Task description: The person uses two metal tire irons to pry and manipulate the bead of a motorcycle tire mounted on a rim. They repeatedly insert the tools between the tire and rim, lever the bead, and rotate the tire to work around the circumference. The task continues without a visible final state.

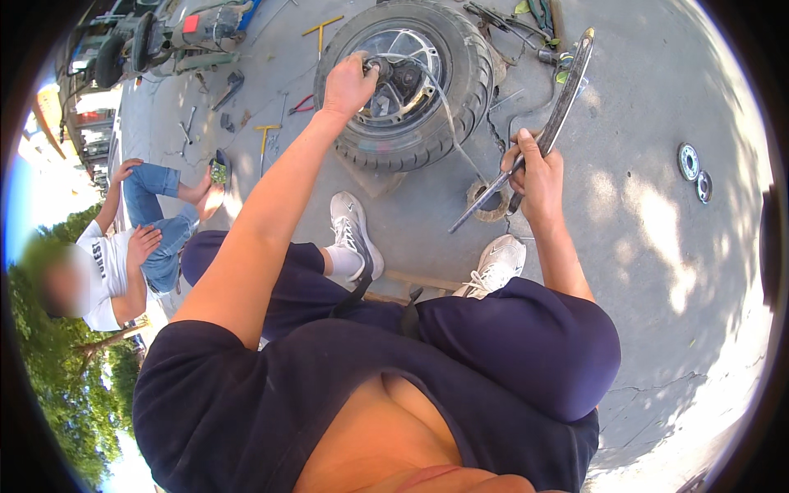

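Floor (608, 271) stretches rightward; right grip (538, 168) holds bar (569, 78); left grip (349, 85) at wheel hub (403, 76), hold unclear.

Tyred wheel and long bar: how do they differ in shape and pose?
The tyred wheel is round and broad; the long bar is slim. The wheel lies on its side, with the left hand at its centre; the bar slants, gripped by the right hand. Both look partly dark.

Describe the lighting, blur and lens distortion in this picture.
Head view: bright sunlight dapples the grey ground at right; fisheye bending shows toward the rim; the seated person is blurred at the head; the shaded wheel shows clear tread.
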Demonstrator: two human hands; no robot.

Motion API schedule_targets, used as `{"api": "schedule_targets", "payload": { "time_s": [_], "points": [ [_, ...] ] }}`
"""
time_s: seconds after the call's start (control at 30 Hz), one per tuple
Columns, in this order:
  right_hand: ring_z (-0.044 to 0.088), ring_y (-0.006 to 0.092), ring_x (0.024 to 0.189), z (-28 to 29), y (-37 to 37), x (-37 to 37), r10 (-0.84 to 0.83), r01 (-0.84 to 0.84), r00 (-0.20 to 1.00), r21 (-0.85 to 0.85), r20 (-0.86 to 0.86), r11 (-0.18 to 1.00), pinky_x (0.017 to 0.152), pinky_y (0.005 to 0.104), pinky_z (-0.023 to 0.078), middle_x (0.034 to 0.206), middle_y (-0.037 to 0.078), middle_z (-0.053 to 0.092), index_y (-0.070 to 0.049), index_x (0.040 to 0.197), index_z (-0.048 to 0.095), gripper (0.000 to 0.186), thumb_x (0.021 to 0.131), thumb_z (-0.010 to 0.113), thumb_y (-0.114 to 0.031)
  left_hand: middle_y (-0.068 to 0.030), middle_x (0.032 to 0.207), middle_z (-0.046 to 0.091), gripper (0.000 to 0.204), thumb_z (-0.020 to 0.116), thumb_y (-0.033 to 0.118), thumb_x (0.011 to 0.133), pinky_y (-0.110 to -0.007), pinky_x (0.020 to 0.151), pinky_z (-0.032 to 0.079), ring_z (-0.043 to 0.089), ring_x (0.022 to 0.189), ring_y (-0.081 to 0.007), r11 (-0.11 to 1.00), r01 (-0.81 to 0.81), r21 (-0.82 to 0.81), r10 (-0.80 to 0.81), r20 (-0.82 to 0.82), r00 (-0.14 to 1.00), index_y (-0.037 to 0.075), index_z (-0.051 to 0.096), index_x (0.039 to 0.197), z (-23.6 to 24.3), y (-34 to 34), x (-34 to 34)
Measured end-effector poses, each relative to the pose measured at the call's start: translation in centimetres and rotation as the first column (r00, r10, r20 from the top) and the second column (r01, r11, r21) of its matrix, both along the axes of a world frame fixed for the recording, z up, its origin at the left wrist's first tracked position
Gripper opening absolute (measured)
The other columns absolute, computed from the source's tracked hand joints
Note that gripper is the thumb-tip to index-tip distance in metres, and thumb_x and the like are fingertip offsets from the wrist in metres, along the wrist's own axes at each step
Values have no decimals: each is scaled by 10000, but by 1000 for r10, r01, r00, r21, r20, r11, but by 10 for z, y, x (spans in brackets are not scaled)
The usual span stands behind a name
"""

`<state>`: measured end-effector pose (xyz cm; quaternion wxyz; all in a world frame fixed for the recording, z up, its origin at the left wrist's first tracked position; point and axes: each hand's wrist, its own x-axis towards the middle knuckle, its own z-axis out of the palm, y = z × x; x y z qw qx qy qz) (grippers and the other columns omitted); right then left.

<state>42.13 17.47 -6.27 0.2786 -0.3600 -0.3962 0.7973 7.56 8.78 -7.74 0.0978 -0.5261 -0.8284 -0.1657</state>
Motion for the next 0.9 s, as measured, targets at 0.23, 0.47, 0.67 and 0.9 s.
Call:
{"api": "schedule_targets", "payload": {
  "time_s": [0.23, 0.47, 0.67, 0.9],
  "points": [
    [364, 35, 404, -4, -2, -1, 86, -85, 996, -10, 28, 996, 378, 206, 289, 614, 66, 589, 17, 986, 558, 257, 985, 514, -236, -152, 724, 680, 249, 704, 244, 781, -373, 675, 507, 662, 689, -305, 990, -84, -115, 116, 311, 943, 35, 711, 917, 24, 5, -7],
    [423, 55, 447, 2, 1, -3, 226, -245, 960, 107, 164, 964, 422, 222, 332, 607, 49, 581, 23, 1076, 558, 276, 983, 509, -233, -131, 758, 700, 221, 699, 211, 790, -332, 695, 505, 669, 702, -239, 987, -94, -131, 125, 257, 958, 17, 714, 895, 25, 7, -1],
    [552, 119, 605, -8, 18, 11, 221, -365, 891, 337, 397, 868, 597, 292, 425, 629, 40, 567, 17, 1158, 555, 309, 961, 524, -219, -223, 1049, 635, 398, 674, 240, 803, -412, 862, 481, 620, 976, -358, 990, -57, -131, 92, 280, 956, -30, 635, 1093, 18, 5, -5],
    [642, 405, 855, -123, 55, 67, -196, -610, 475, 481, 858, 629, 745, 492, 485, 861, 229, 663, -33, 1083, 593, 307, 940, 533, -298, -209, 817, 670, 366, 698, 282, 799, -409, 746, 503, 662, 808, -349, 945, -69, -318, 128, 169, 977, -35, 667, 978, 27, 20, -1]
  ]
}}
